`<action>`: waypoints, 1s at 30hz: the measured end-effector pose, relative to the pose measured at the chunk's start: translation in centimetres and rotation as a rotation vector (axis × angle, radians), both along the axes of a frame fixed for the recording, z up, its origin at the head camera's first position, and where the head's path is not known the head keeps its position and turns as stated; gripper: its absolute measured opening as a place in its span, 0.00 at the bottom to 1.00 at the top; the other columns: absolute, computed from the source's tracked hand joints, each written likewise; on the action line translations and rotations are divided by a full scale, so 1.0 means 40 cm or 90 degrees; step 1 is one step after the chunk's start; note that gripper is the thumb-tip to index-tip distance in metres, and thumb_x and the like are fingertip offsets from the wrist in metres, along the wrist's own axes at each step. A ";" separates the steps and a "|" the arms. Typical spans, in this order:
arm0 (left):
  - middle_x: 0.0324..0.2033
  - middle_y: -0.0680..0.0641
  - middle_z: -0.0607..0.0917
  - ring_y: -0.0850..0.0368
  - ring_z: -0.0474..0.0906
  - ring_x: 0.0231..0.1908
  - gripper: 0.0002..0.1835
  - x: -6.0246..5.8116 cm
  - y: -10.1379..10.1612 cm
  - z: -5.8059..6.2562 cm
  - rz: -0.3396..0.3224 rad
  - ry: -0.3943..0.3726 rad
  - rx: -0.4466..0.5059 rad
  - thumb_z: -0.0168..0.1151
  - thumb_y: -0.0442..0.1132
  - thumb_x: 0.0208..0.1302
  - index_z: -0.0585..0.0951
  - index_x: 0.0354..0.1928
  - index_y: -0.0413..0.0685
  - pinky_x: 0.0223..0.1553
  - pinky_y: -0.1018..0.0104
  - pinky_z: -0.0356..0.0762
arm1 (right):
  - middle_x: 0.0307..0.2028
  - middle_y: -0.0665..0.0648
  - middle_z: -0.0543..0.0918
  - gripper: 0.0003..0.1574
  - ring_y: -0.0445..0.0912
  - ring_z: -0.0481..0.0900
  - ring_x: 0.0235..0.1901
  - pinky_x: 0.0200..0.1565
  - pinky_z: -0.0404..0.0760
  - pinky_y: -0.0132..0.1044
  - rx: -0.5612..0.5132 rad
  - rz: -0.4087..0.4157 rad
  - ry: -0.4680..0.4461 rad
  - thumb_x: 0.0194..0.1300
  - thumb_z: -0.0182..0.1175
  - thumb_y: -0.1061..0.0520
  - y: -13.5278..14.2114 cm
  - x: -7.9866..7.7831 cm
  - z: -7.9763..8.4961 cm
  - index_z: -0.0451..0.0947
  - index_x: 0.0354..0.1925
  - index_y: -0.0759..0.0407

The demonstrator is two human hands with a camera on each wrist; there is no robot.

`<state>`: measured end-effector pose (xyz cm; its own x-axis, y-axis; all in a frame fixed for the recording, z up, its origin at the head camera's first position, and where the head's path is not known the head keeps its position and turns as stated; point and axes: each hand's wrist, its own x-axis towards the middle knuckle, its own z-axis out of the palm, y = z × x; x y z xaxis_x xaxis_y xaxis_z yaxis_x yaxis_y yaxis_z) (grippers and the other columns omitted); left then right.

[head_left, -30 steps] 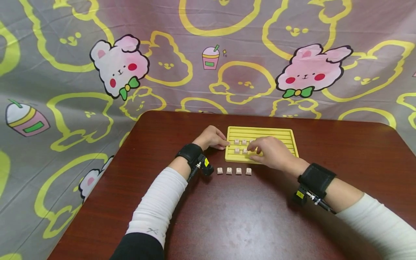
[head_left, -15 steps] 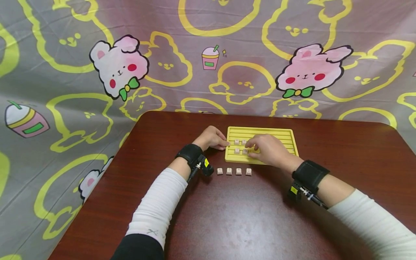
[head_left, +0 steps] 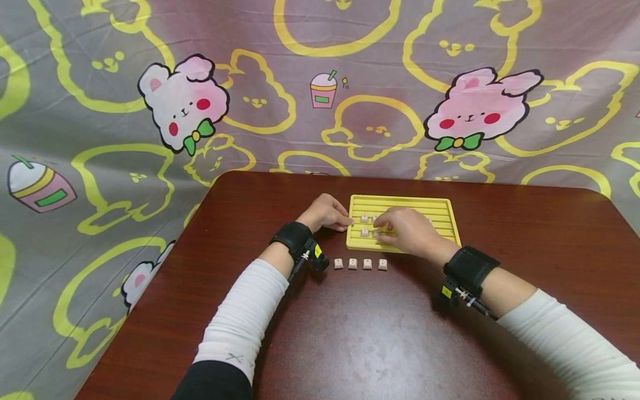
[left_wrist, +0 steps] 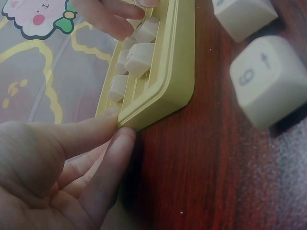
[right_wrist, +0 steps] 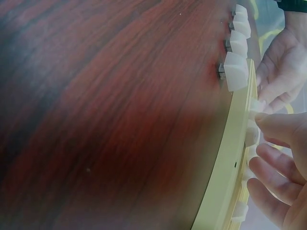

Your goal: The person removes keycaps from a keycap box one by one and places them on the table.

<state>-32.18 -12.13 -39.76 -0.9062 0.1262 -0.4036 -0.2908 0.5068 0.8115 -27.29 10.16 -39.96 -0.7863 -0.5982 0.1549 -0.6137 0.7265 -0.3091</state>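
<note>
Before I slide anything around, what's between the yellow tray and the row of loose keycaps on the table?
Nothing but a bare strip of table: the head view shows it between the yellow tray and the row of keycaps.

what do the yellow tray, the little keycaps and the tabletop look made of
Yellow tray: probably moulded plastic, satin, from its smooth, evenly coloured walls.
Keycaps: likely hard matte plastic, with rounded edges and dark markings.
Tabletop: glossy wood or wood-look laminate; grain and a bright reflection show, but not which.
</note>
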 end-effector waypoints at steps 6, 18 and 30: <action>0.26 0.45 0.82 0.61 0.82 0.22 0.12 -0.001 0.000 -0.002 0.001 0.001 0.005 0.72 0.29 0.56 0.84 0.42 0.31 0.33 0.66 0.90 | 0.42 0.52 0.88 0.14 0.46 0.86 0.39 0.41 0.87 0.42 -0.001 0.004 0.004 0.62 0.70 0.53 -0.005 -0.005 -0.011 0.86 0.46 0.54; 0.26 0.46 0.82 0.60 0.82 0.22 0.12 0.002 -0.004 0.000 -0.007 -0.001 0.003 0.73 0.30 0.56 0.84 0.42 0.32 0.33 0.66 0.89 | 0.41 0.50 0.89 0.12 0.44 0.86 0.39 0.41 0.87 0.41 0.000 -0.001 -0.010 0.63 0.69 0.52 -0.014 -0.013 -0.019 0.86 0.45 0.52; 0.26 0.46 0.82 0.60 0.82 0.23 0.12 0.002 -0.005 0.000 -0.010 0.001 0.000 0.72 0.30 0.57 0.84 0.42 0.32 0.34 0.66 0.89 | 0.36 0.49 0.89 0.04 0.43 0.86 0.37 0.40 0.87 0.41 0.001 -0.003 -0.014 0.63 0.68 0.55 -0.016 -0.013 -0.019 0.87 0.38 0.50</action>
